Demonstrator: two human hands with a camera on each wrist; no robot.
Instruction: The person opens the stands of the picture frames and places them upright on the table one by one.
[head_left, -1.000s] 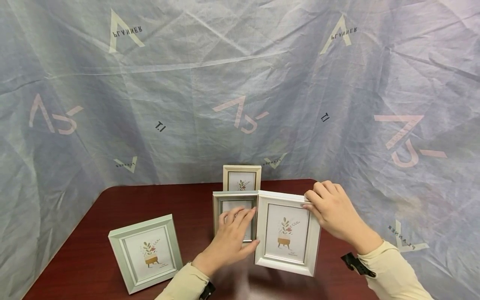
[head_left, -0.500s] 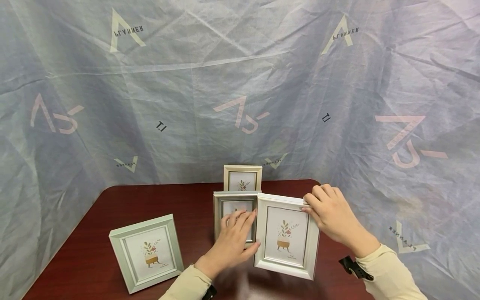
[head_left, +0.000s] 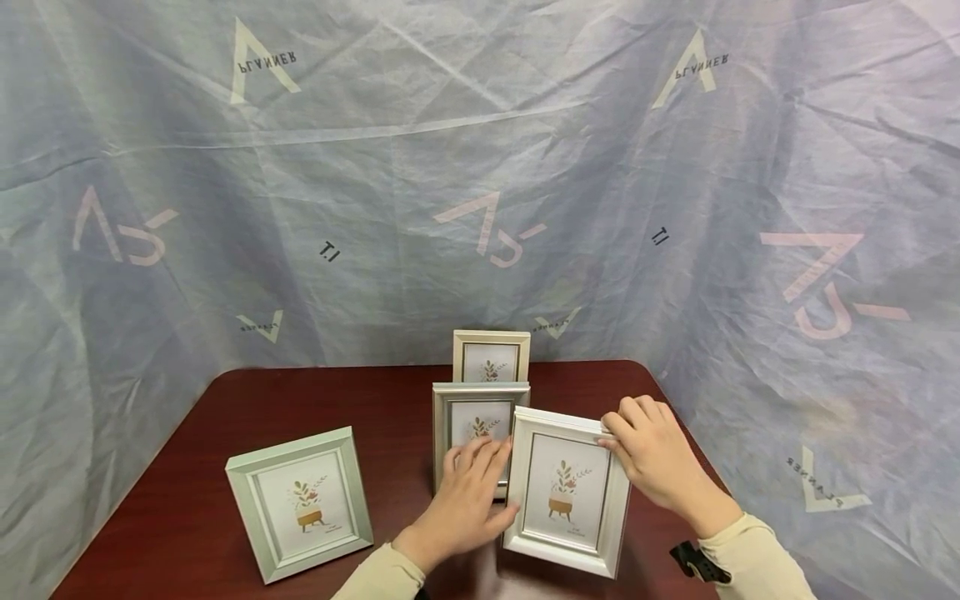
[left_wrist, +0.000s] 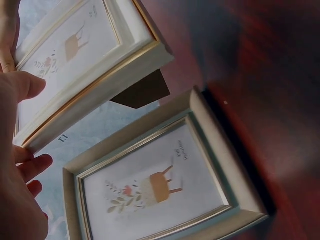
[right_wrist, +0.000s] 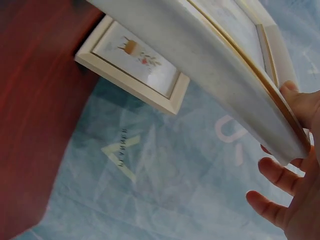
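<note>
A white picture frame (head_left: 567, 492) with a potted-plant print is held between both hands, its lower edge seeming raised off the table. My left hand (head_left: 467, 500) pinches its left edge, thumb (left_wrist: 27, 85) on the front and fingertips at the side. At the top right corner, my right hand (head_left: 651, 454) grips the frame, with the thumb (right_wrist: 298, 102) on the front face and two fingers spread apart below. A dark stand leg (left_wrist: 142, 91) shows behind it. Just behind my left hand stands a silver-grey picture frame (head_left: 442, 433), partly covered by that hand and the white frame.
A cream picture frame (head_left: 491, 337) stands at the back, its lower part hidden by the grey one. To the left, a pale green picture frame (head_left: 251, 508) stands angled on the dark red table (head_left: 315, 400). A printed grey cloth (head_left: 375, 208) hangs behind the table.
Both hands have brought the white frame lower and nearer, uncovering more of the silver-grey frame. The other frames stay in place while the head view shifts slightly.
</note>
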